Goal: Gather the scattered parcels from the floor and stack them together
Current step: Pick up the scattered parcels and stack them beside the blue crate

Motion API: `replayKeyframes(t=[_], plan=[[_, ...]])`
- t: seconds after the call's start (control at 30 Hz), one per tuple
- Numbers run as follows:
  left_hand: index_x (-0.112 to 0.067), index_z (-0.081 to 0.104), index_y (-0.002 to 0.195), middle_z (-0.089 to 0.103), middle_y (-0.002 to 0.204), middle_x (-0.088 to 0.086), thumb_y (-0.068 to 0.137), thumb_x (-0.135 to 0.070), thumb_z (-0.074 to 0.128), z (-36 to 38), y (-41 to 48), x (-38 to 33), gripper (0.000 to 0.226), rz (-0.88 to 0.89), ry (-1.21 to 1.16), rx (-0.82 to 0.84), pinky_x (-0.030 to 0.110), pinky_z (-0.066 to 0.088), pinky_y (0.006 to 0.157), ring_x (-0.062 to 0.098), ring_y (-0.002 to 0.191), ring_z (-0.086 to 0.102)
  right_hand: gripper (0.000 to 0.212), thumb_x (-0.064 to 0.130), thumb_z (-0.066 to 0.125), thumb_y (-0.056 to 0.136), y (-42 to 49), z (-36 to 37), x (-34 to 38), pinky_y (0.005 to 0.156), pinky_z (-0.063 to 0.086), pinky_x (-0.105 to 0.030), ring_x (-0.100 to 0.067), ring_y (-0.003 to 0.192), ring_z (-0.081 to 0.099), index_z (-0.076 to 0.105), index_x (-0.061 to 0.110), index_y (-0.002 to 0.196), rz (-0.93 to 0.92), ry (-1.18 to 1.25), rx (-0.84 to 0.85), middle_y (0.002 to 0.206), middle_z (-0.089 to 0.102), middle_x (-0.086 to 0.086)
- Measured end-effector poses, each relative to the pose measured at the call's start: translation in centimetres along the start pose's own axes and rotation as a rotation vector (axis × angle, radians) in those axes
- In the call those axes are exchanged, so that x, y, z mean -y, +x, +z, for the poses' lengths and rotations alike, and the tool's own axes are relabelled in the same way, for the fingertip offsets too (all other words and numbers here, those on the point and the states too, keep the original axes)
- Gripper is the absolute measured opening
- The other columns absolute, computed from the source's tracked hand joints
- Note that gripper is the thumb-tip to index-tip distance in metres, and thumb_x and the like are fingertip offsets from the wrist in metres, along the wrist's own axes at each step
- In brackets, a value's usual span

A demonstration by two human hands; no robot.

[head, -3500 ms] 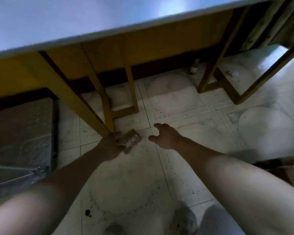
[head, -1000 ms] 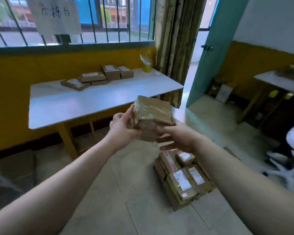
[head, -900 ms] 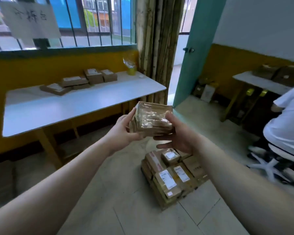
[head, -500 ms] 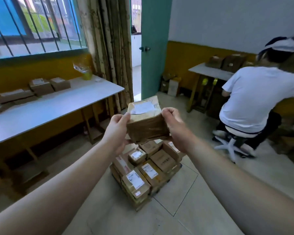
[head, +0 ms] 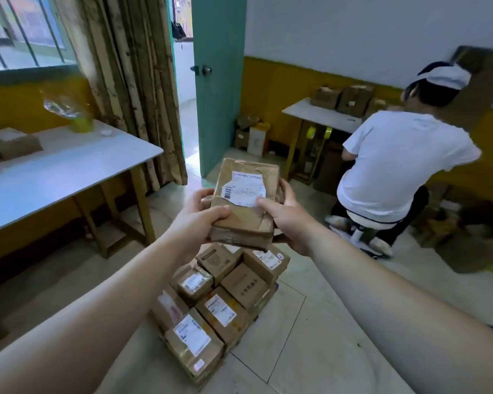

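We have swung round from the table, so the stack of parcels point(head: 219, 302) on the floor point(head: 291, 336) now lies right under our arms, and the parcel point(head: 246, 200) has tipped its label up towards us. We judge only the setting-down is left. Our left hand point(head: 202, 220) and right hand point(head: 285, 217) both grasp it, thumbs on top and fingers under its sides. It hangs between them over the stack's far end, seemingly clear of it.

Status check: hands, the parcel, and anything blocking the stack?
Left hand and right hand both grip the parcel, label up. Held above the floor stack. Nothing in between.
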State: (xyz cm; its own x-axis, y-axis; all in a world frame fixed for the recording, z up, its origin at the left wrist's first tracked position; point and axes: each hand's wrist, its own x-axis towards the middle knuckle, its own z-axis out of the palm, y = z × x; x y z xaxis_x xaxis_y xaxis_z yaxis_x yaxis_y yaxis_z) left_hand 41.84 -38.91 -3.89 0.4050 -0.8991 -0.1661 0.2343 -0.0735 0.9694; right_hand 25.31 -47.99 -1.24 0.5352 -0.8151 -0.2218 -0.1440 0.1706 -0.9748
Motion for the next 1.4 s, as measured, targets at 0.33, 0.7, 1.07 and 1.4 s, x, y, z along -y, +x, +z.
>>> replayKeyframes(t=[0.33,0.7,1.07,1.4], plan=[[-0.031,0.045,0.121,0.059,0.113,-0.004,0.086,-0.016,0.067,-2.8,7.2,-0.3,0.044,-0.027,-0.019,-0.065,0.031,0.057,0.059,0.013,0.078,0.071,0.07,0.025,0.067,0.088,10.7,1.2,0.5,0.06,0.058,-0.034,-0.018,0.078,0.072,0.027,0.048,0.14,-0.002,-0.07,0.077,0.111,0.06,0.004],[-0.039,0.034,0.122,0.059,0.112,0.01,0.08,-0.032,0.073,-2.7,12.3,6.0,0.057,-0.218,-0.132,-0.462,0.04,0.058,0.06,0.022,0.077,0.073,0.052,0.021,0.058,0.094,23.9,1.6,-3.8,0.08,0.058,-0.04,-0.021,0.095,0.069,0.035,0.048,0.133,0.048,-0.279,0.544,0.119,0.064,0.0],[-0.036,0.029,0.143,0.063,0.117,0.006,0.085,-0.013,0.067,6.0,17.6,17.4,0.074,-0.401,-0.246,-0.708,0.041,0.058,0.076,0.022,0.092,0.07,0.071,0.033,0.059,0.092,30.4,-6.8,-13.4,0.084,0.056,-0.039,-0.013,0.102,0.061,0.016,0.053,0.145,0.258,-0.586,0.8,0.112,0.054,0.018],[-0.035,0.027,0.146,0.055,0.13,0.007,0.09,-0.007,0.058,8.0,21.0,28.4,0.07,-0.527,-0.316,-0.806,0.046,0.056,0.082,0.027,0.104,0.063,0.072,0.046,0.056,0.091,33.8,-9.8,-24.4,0.061,0.046,-0.018,0.006,0.084,0.052,0.012,0.048,0.147,0.321,-0.789,0.865,0.118,0.05,0.022]])
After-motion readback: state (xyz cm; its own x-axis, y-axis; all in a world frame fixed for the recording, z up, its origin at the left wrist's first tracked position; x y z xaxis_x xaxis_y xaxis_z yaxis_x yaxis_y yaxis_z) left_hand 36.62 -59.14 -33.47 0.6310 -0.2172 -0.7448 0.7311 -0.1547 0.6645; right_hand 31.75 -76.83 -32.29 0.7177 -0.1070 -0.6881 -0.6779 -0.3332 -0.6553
